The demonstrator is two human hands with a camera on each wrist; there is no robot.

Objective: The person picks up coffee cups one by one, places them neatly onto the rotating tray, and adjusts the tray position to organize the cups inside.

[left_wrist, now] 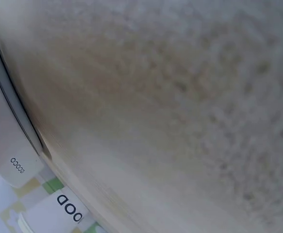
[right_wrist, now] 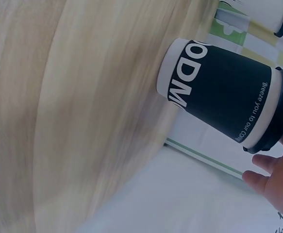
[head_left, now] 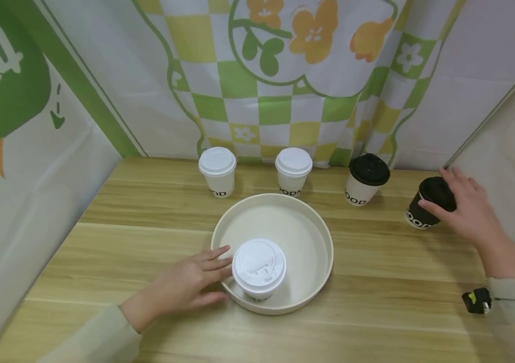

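Note:
In the head view my left hand (head_left: 189,282) lies at the left rim of a round cream tray (head_left: 303,237), its fingers spread and reaching over the rim towards a white-lidded paper cup (head_left: 259,267) in the tray. Whether they touch that cup cannot be told. At the far right my right hand (head_left: 470,206) spans the black lid of a dark paper cup (head_left: 423,212), thumb in front and fingers behind. The right wrist view shows this cup (right_wrist: 224,92) upright on the table, fingers (right_wrist: 258,182) loosely beside its lid; the thumb is hidden there.
Along the back of the wooden table (head_left: 148,242) stand two white-lidded cups, one left (head_left: 218,174) and one centre (head_left: 293,174), and a white cup with a black lid (head_left: 364,186). A patterned curtain (head_left: 275,111) hangs behind them. A small black device (head_left: 477,301) sits at the right sleeve.

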